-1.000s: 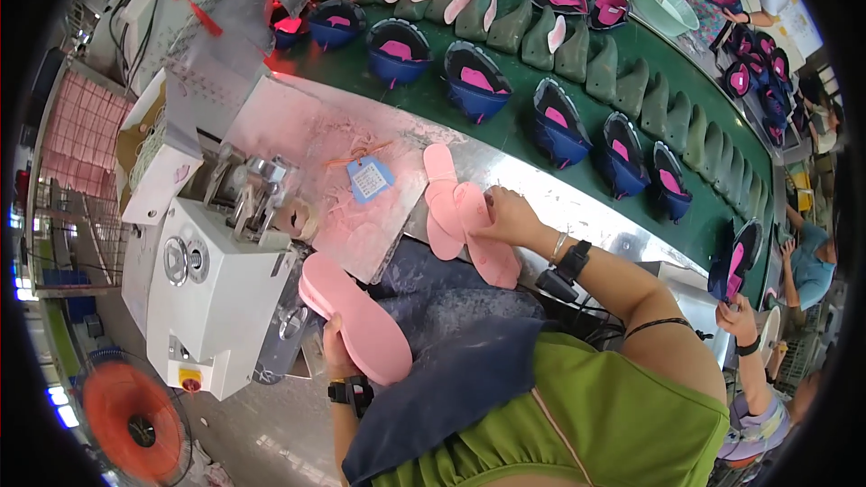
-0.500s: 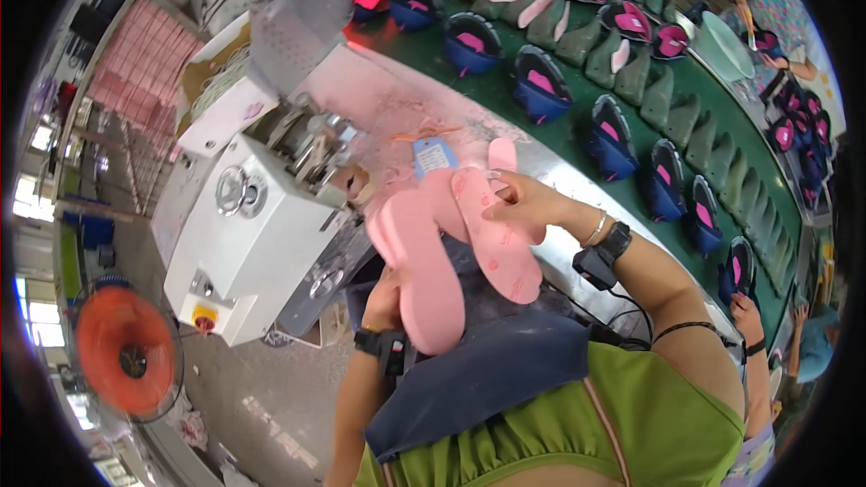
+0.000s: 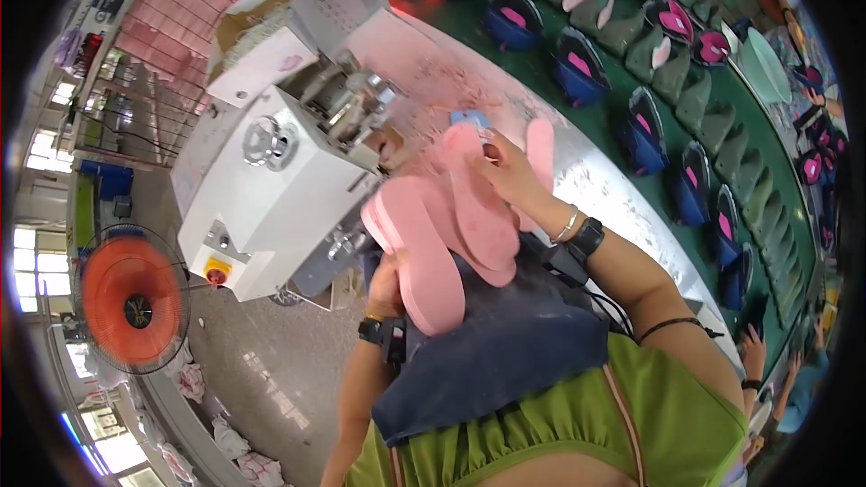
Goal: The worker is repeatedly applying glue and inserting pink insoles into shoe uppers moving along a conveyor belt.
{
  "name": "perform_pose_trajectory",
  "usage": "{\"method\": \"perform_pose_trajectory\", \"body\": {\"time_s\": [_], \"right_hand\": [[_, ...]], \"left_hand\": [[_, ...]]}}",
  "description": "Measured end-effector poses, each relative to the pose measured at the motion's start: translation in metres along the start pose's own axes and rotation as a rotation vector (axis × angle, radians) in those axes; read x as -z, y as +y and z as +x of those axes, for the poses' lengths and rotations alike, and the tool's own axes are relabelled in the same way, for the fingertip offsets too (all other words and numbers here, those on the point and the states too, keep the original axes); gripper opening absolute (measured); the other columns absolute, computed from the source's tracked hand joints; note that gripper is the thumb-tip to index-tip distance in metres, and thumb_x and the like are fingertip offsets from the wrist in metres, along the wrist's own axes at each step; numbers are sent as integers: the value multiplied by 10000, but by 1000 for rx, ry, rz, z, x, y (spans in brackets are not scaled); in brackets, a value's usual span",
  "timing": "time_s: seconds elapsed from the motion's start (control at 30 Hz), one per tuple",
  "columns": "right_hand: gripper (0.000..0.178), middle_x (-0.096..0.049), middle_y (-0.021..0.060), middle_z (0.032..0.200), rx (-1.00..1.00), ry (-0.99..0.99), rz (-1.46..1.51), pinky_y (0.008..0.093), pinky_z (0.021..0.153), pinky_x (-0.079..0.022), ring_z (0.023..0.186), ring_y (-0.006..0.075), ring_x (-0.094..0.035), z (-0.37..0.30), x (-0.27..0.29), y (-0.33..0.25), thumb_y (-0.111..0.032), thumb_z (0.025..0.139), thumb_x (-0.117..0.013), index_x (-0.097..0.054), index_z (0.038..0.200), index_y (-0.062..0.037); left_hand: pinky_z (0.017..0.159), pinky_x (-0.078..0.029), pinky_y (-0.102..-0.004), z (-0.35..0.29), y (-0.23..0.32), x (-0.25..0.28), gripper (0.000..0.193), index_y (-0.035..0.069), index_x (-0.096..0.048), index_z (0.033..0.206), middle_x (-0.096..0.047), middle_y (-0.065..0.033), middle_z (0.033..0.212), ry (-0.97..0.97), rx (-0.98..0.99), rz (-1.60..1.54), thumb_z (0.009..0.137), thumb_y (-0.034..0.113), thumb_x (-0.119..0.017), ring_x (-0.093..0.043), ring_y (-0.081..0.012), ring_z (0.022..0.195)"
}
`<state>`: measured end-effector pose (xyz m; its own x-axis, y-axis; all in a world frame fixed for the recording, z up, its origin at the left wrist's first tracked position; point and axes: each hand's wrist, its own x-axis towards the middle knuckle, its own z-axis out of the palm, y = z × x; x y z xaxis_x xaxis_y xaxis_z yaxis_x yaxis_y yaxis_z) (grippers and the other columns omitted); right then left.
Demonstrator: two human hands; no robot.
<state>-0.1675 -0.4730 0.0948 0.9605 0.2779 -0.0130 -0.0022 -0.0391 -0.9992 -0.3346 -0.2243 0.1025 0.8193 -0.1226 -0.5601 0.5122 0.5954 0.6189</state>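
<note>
A stack of pink shoe insoles (image 3: 428, 261) rises over my lap, its layered edges showing on the left side. My left hand (image 3: 386, 289) is closed on the stack's left edge, with most of its fingers hidden. Pinched at the far end by my right hand (image 3: 507, 171) is another pink insole (image 3: 478, 207), tilted beside the stack. More insole edges show beneath it, and how many it holds I cannot tell. Past my right wrist, a pink insole (image 3: 539, 149) lies on the metal edge of the bench. A blue tag (image 3: 469, 117) shows behind my right fingers.
A white machine (image 3: 271, 189) with metal rollers stands on the left, an open box (image 3: 262, 54) behind it. Blue shoe uppers (image 3: 577, 68) line the green conveyor (image 3: 613, 81) on the right. An orange fan (image 3: 135, 307) stands at lower left. Co-workers' hands (image 3: 753, 352) show at the right.
The insole in my right hand has turned from a printed face to a plainer one and swung in against the stack. My left hand keeps its hold. The whole view has shifted.
</note>
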Motion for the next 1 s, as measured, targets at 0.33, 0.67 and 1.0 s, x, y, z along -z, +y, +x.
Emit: {"method": "perform_pose_trajectory", "body": {"time_s": [0.33,0.67,1.0], "right_hand": [[450,-711,174,969,30,-99,-355,386,784,-536,925,282,-704,127,-34,-9,-216,883,-709,-548,1238,9],[401,-696,171,900,30,-56,-328,382,648,-537,825,264,-700,199,-44,-8,-195,850,-726,-564,1143,26],[300,-619,163,1038,520,147,-1035,486,806,-529,997,367,-608,194,23,-75,-210,845,-679,-625,1098,-59]], "left_hand": [[888,-555,-323,-5,-13,18,508,-6,-517,1359,-668,-73,1174,-17,-34,-96,910,171,-675,-672,-173,1015],[922,-550,-359,-6,1,2,657,41,-442,1436,-635,-88,1239,2,-49,-47,879,269,-706,-651,-219,1081],[954,-544,-354,-1,-2,10,644,13,-423,1452,-619,-94,1290,-8,-13,-114,897,193,-694,-646,-206,1123]]}}
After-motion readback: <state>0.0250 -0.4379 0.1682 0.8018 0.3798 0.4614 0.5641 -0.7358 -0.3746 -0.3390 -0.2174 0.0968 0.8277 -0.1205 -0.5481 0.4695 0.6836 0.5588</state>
